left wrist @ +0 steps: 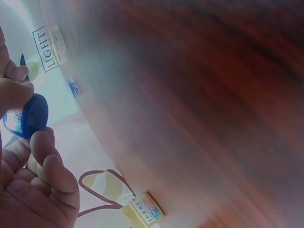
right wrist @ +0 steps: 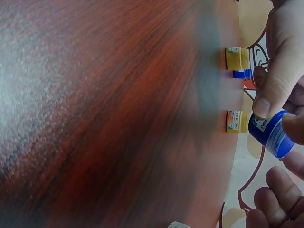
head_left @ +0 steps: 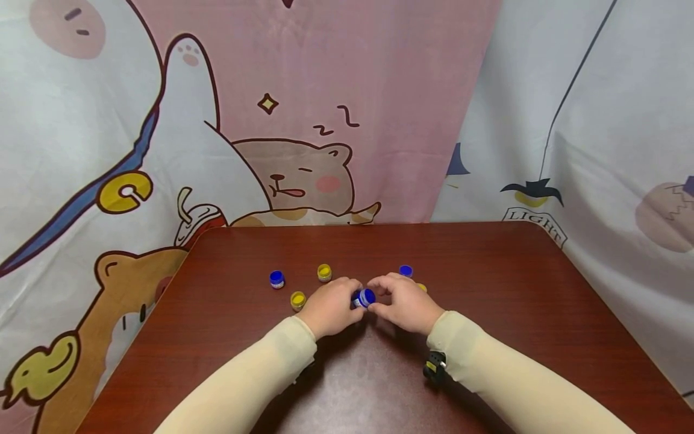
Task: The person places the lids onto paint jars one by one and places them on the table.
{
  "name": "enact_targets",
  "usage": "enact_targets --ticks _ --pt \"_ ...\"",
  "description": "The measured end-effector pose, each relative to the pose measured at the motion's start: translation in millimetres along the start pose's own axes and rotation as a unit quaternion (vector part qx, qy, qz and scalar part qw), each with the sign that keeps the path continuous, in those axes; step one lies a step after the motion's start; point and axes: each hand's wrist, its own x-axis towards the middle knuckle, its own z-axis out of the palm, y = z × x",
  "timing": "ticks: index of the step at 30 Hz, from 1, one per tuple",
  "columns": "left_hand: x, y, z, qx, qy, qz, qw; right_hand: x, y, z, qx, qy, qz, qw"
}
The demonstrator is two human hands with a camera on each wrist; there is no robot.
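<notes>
A small blue paint jar (head_left: 365, 298) is held above the table between both hands, its end tipped toward the right. My left hand (head_left: 332, 305) grips the jar's side, its thumb (right wrist: 268, 102) pressed beside the label in the right wrist view. From the right, my right hand (head_left: 406, 304) has its thumb and a fingertip at opposite edges of the jar's end, pinching it. In the left wrist view the jar (left wrist: 38, 114) sits between the curled left fingers (left wrist: 43, 147) and the right thumb (left wrist: 19, 92).
Left of the hands stand another blue jar (head_left: 277, 279) and two yellow jars, one farther back (head_left: 325, 273) and one nearer (head_left: 298, 301). Behind the right hand are a blue jar (head_left: 405, 271) and a partly hidden yellow jar (head_left: 422, 288). A cartoon curtain (head_left: 401, 120) hangs behind the brown table (head_left: 488, 265).
</notes>
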Motion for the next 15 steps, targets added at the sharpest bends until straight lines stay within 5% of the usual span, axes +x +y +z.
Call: enact_targets --ticks 15 --pt "-0.5 0.4 -1.0 -0.001 0.002 0.002 1.0000 1.0 -0.9 0.2 -0.002 -0.001 0.002 1.0000"
